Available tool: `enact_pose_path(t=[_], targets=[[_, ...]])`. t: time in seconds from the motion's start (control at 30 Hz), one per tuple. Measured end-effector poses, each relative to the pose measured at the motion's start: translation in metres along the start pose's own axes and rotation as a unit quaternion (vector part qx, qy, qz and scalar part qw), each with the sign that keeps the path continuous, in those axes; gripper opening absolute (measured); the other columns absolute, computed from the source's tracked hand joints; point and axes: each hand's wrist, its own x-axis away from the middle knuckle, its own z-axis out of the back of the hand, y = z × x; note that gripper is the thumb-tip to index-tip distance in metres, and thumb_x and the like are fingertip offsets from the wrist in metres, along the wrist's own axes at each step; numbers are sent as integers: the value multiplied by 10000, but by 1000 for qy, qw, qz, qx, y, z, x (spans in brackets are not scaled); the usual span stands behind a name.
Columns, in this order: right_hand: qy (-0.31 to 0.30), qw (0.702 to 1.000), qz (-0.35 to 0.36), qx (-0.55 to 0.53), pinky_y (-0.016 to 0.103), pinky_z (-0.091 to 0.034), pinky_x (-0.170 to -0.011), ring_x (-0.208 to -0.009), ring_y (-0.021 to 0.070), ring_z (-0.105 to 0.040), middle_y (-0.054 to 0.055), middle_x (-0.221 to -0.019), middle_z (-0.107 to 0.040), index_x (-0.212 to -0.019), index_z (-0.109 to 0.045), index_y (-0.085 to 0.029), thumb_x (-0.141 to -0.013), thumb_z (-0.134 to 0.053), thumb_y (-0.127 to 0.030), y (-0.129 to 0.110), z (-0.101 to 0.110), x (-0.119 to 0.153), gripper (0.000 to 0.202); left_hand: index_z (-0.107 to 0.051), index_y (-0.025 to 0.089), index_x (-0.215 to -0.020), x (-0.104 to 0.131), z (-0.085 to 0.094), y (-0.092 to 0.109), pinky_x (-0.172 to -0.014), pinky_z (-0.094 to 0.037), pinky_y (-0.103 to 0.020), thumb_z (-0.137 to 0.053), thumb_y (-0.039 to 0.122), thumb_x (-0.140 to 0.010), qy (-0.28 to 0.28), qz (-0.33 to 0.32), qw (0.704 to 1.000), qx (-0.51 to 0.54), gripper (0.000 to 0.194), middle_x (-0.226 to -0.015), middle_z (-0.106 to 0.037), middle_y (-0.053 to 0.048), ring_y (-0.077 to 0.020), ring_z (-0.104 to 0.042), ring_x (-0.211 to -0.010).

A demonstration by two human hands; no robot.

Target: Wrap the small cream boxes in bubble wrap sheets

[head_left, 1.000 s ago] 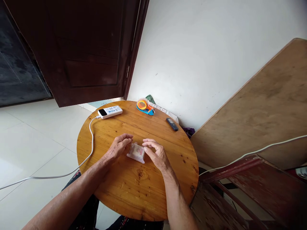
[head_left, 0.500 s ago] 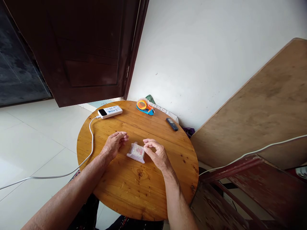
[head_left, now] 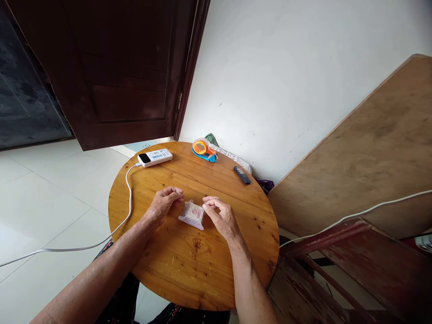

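Observation:
A small box wrapped in bubble wrap (head_left: 192, 215), with red print showing through, lies flat on the round wooden table (head_left: 189, 274). My left hand (head_left: 165, 202) hovers just left of it, thumb and fingertips pinched together. On the other side is my right hand (head_left: 221, 216), also closed in a pinch, its thumb tip close to the wrap's upper right corner. Whatever the fingertips hold, if anything, is too small or too clear to make out. Whether the right thumb touches the wrap I cannot tell.
A blue and orange tape dispenser (head_left: 204, 150) stands at the table's far edge. A white power bank (head_left: 155, 157) trails a white cable (head_left: 130, 198) over the left edge. Right of the dispenser lies a dark, blurred-out object (head_left: 242, 175). A white wall (head_left: 270, 81) rises behind.
My left hand has moved slightly right towards the wrapped box, its thumb and fingers closing into a tighter pinch. The right hand has barely shifted. The box stays in place.

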Motion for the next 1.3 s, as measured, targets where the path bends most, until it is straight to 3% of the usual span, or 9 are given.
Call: enact_pose_path(t=[0.3, 0.5, 0.77, 1.3], targets=[[-1, 1000, -13, 0, 329, -503, -805, -881, 207, -665, 71, -1001, -736, -768, -660, -215, -830, -600, -315, -6, 0, 1, 132, -674, 146, -725, 4, -1, -2, -566, -380, -220, -751, 345, -551, -41, -34, 996, -67, 276, -656, -642, -9, -115, -542, -588], [-17, 1000, -13, -11, 314, -521, -789, -886, 205, -670, 65, -984, -735, -748, -663, -216, -831, -601, -309, -7, 0, 1, 139, -669, 139, -777, 6, -2, -1, -514, -330, -220, -728, 362, -574, -82, -17, 990, -113, 308, -609, -612, 9, -99, -469, -517], [-17, 1000, -12, -15, 323, -516, -792, -897, 211, -674, 68, -978, -734, -760, -668, -212, -827, -600, -293, -6, 0, 1, 125, -653, 133, -804, 7, -3, -1, -481, -291, -207, -720, 373, -582, -66, -15, 991, -119, 333, -585, -590, 23, -86, -440, -492], [-38, 999, 18, 5, 327, -486, -824, -968, 210, -668, 54, -1019, -734, -826, -666, -228, -795, -638, -257, -4, -1, 2, 51, -646, 146, -764, 6, -4, -4, -432, -269, -206, -702, 322, -580, -93, -15, 990, -106, 260, -549, -574, 33, -76, -424, -436]])
